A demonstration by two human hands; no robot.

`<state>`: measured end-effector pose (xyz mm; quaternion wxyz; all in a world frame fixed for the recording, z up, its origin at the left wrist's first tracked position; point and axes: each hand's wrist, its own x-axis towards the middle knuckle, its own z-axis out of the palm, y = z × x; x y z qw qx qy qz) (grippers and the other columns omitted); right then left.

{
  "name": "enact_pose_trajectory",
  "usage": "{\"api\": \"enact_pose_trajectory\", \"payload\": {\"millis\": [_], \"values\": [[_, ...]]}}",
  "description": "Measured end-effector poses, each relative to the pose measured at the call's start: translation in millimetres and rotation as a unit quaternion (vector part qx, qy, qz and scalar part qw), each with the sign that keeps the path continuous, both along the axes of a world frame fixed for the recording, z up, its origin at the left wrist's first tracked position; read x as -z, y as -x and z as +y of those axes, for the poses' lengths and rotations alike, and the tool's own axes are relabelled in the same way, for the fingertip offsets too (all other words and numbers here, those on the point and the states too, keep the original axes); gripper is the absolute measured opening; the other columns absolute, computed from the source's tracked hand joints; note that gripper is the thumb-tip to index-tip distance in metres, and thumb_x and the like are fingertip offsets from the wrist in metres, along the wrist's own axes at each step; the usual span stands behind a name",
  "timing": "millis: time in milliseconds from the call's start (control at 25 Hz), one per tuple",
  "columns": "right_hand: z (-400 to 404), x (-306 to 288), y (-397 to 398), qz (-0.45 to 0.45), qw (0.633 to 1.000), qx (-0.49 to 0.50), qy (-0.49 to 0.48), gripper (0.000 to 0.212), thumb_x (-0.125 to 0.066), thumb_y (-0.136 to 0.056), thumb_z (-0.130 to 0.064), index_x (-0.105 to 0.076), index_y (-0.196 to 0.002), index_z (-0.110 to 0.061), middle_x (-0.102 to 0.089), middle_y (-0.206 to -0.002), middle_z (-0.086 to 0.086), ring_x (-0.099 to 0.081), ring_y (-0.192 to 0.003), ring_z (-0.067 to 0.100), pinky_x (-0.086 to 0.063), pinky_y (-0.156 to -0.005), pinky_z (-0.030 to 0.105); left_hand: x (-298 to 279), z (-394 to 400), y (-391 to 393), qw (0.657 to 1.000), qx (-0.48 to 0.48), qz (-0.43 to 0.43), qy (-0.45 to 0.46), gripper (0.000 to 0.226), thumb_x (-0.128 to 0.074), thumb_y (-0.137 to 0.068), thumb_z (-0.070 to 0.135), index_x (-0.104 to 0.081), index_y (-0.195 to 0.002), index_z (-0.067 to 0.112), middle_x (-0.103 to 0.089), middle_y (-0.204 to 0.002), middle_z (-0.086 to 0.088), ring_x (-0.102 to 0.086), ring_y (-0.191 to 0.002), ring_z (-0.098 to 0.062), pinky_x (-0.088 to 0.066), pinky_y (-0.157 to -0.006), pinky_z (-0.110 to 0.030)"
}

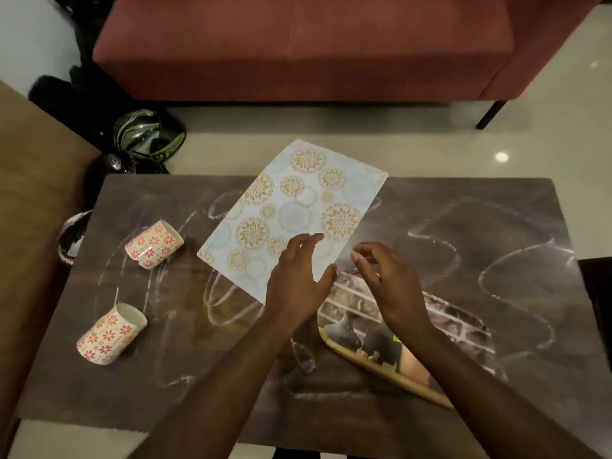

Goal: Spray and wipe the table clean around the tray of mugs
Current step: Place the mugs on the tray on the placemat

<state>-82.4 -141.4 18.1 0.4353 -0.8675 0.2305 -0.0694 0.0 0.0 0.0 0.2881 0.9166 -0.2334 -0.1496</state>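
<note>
My left hand (294, 283) grips the near corner of a flat pale-blue tray (291, 210) with gold medallions, thumb at its edge and fingers on top. The tray is lifted and tilted, its far end out past the table's back edge. Just right of that corner, my right hand (390, 286) hovers with its fingers curled and apart, holding nothing. Two white mugs with red flowers lie on their sides at the left, one further back (154, 244) and one nearer (111, 334). The dark table (496, 233) is covered in white chalky smears (516, 276).
A second tray (457, 329) with a brick-wall picture lies flat under my right forearm. A red sofa (298, 44) stands beyond the table. Helmets (145, 134) sit on the floor at the back left, and a brown seat (33, 193) borders the table's left side.
</note>
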Motion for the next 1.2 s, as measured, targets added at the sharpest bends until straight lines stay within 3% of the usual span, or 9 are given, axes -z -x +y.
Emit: {"api": "enact_pose_trajectory", "payload": {"millis": [200, 360, 480, 600, 720, 840, 920, 1000, 1200], "values": [[41, 118, -36, 0.066, 0.994, -0.087, 0.015, 0.031, -0.053, -0.095, -0.032, -0.059, -0.121, -0.015, -0.061, -0.121, 0.004, -0.057, -0.107, 0.021, -0.04, -0.087, 0.029, 100, 31, -45, 0.995, -0.054, 0.061, -0.061, 0.054, -0.06, -0.09, 0.038, -0.046, -0.14, 0.02, -0.047, -0.145, -0.003, -0.047, -0.131, -0.026, -0.043, -0.102, -0.045], [104, 173, -85, 0.05, 0.96, -0.225, 0.161, 0.042, -0.066, -0.086, -0.029, -0.059, -0.122, -0.007, -0.063, -0.122, 0.011, -0.062, -0.108, 0.029, -0.05, -0.087, 0.039, 150, 71, -100, 0.986, -0.092, 0.005, -0.137, 0.062, -0.057, -0.091, 0.04, -0.04, -0.146, 0.017, -0.039, -0.152, -0.009, -0.04, -0.136, -0.029, -0.035, -0.107, -0.043], [137, 199, -122, 0.058, 0.946, -0.217, 0.235, 0.056, -0.083, -0.067, -0.031, -0.065, -0.115, -0.007, -0.065, -0.12, 0.013, -0.064, -0.105, 0.031, -0.054, -0.081, 0.042, 173, 105, -139, 0.973, -0.109, -0.039, -0.199, 0.07, -0.052, -0.093, 0.047, -0.031, -0.151, 0.014, -0.029, -0.159, -0.013, -0.029, -0.144, -0.031, -0.023, -0.116, -0.044], [153, 218, -139, 0.068, 0.944, -0.192, 0.258, 0.063, -0.079, -0.072, -0.031, -0.057, -0.127, -0.007, -0.053, -0.136, 0.013, -0.054, -0.121, 0.035, -0.048, -0.09, 0.05, 182, 132, -167, 0.962, -0.117, -0.067, -0.238, 0.083, -0.05, -0.088, 0.062, -0.028, -0.152, 0.013, -0.031, -0.157, -0.016, -0.03, -0.143, -0.035, -0.021, -0.115, -0.048], [158, 228, -137, 0.062, 0.937, -0.184, 0.29, 0.065, -0.072, -0.08, -0.031, -0.048, -0.135, -0.006, -0.045, -0.143, 0.014, -0.044, -0.13, 0.036, -0.04, -0.1, 0.052, 188, 141, -189, 0.96, -0.13, -0.026, -0.245, 0.098, -0.05, -0.077, 0.076, -0.027, -0.15, 0.016, -0.031, -0.156, -0.015, -0.029, -0.141, -0.042, -0.025, -0.112, -0.054], [160, 230, -136, 0.065, 0.939, -0.181, 0.286, 0.064, -0.071, -0.081, -0.03, -0.047, -0.135, -0.006, -0.044, -0.144, 0.014, -0.041, -0.131, 0.036, -0.036, -0.103, 0.054, 188, 144, -208, 0.963, -0.17, 0.011, -0.209, 0.082, -0.054, -0.078, 0.072, -0.044, -0.138, 0.018, -0.049, -0.143, -0.01, -0.045, -0.131, -0.035, -0.035, -0.106, -0.053], [160, 228, -136, 0.07, 0.939, -0.188, 0.281, 0.062, -0.07, -0.082, -0.03, -0.048, -0.134, -0.005, -0.045, -0.143, 0.014, -0.041, -0.132, 0.036, -0.034, -0.104, 0.055, 182, 146, -213, 0.972, -0.178, 0.043, -0.146, 0.051, -0.056, -0.09, 0.054, -0.056, -0.124, 0.016, -0.063, -0.126, -0.008, -0.057, -0.118, -0.03, -0.041, -0.099, -0.045], [159, 227, -135, 0.072, 0.947, -0.179, 0.258, 0.06, -0.068, -0.084, -0.032, -0.048, -0.134, -0.007, -0.045, -0.143, 0.014, -0.04, -0.132, 0.036, -0.031, -0.105, 0.054, 172, 149, -201, 0.977, -0.176, 0.085, -0.087, 0.036, -0.051, -0.098, 0.036, -0.059, -0.124, 0.013, -0.068, -0.121, -0.011, -0.061, -0.113, -0.031, -0.045, -0.091, -0.037], [187, 216, -110, 0.032, 0.952, -0.207, 0.223, 0.056, -0.045, -0.088, -0.045, -0.046, -0.135, -0.015, -0.051, -0.139, 0.011, -0.049, -0.126, 0.032, -0.041, -0.097, 0.049, 147, 194, -114, 0.959, -0.255, 0.124, -0.01, 0.038, -0.048, -0.101, 0.028, -0.054, -0.137, 0.015, -0.062, -0.134, -0.007, -0.056, -0.123, -0.028, -0.037, -0.093, -0.027]]}}
